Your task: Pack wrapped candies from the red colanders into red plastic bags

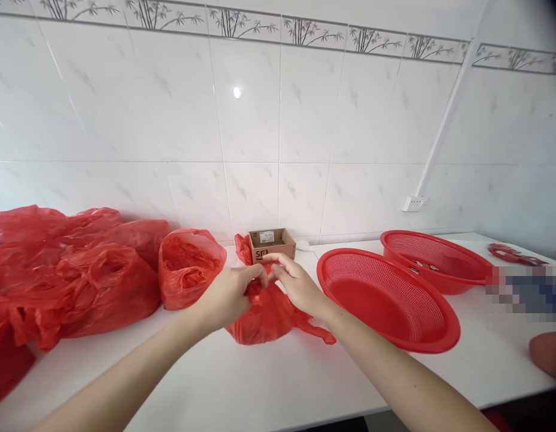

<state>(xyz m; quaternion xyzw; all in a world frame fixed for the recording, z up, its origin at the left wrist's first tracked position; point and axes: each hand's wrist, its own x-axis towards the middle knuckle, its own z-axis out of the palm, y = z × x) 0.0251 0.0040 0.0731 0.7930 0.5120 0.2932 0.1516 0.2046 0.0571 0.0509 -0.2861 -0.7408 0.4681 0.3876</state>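
A filled red plastic bag (264, 321) rests on the white table (215, 384) in front of me. My left hand (235, 294) is closed on the gathered neck of this bag. Close beside it, my right hand (295, 282) pinches at the same neck, its index finger stretched over the top. One loose flap of the bag trails to the right under my right wrist. What is inside the bag cannot be made out through the red plastic.
Several full red bags (102, 282) are heaped at the left, next to an open-topped red bag (192, 270). A small cardboard box (272, 245) stands by the wall. Right lie two red baskets (385, 300), (439, 258). Part of another person (547, 354) shows at the right edge.
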